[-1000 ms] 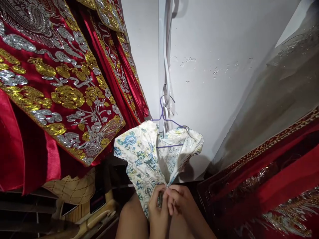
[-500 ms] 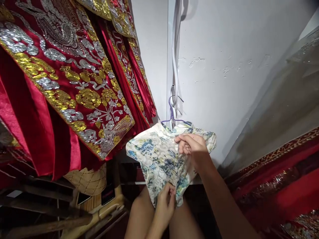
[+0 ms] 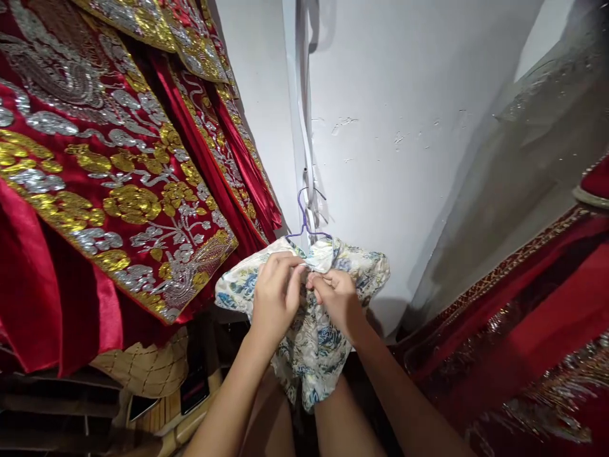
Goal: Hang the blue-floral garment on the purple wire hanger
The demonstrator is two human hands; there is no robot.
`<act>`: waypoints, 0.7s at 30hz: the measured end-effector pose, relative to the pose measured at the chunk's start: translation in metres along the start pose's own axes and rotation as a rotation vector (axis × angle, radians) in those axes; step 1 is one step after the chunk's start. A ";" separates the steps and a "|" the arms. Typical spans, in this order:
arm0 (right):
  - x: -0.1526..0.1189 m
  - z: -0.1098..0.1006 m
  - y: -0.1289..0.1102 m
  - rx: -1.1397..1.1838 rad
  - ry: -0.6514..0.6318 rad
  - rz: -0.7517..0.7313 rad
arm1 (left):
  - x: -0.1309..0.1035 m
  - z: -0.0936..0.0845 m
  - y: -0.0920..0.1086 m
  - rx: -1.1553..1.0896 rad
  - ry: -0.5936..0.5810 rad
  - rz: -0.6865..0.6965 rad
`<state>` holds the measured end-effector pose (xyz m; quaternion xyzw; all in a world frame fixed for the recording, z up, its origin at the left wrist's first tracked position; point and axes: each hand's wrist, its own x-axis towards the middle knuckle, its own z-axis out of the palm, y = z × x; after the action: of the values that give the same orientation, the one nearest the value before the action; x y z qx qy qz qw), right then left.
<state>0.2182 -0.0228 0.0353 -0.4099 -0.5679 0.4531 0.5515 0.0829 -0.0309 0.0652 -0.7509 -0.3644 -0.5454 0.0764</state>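
A white blouse with blue and green flowers [image 3: 328,336] hangs on a thin purple hanger [image 3: 305,219] against the wall. At the front of its neckline, my left hand [image 3: 280,285] pinches the cloth near the collar. My right hand [image 3: 333,292] is closed on the cloth just to the right, its fingertips almost meeting the left ones. The fingers cover whatever small part of the collar lies between them. Below, the blouse's lower hem hangs loose above my knees.
Red garments with gold and silver sequins [image 3: 133,203] hang at the left. A bamboo seat [image 3: 185,425] bears dark phones and a woven tan item [image 3: 147,368]. More red decorated fabric [image 3: 514,343] lies at the right. A pale strap [image 3: 301,108] runs down the wall.
My left hand has risen from the lower front of the blouse to the collar. My right hand has shifted left, close beside it. The view has turned slightly right.
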 end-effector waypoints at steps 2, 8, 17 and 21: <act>-0.001 -0.001 0.018 -0.051 -0.015 0.025 | -0.002 -0.006 -0.008 0.034 0.151 -0.077; -0.041 0.001 0.043 0.047 -0.100 0.105 | -0.024 -0.034 -0.078 -0.426 0.728 -0.929; -0.101 -0.014 0.091 0.378 0.215 0.333 | -0.150 0.038 -0.073 -0.734 0.574 -1.367; -0.125 -0.038 0.124 0.458 0.389 0.438 | -0.182 0.064 -0.051 -0.757 0.411 -1.313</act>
<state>0.2583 -0.1094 -0.1175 -0.4660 -0.2353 0.5893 0.6166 0.0744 -0.0451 -0.1336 -0.2407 -0.5017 -0.6941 -0.4568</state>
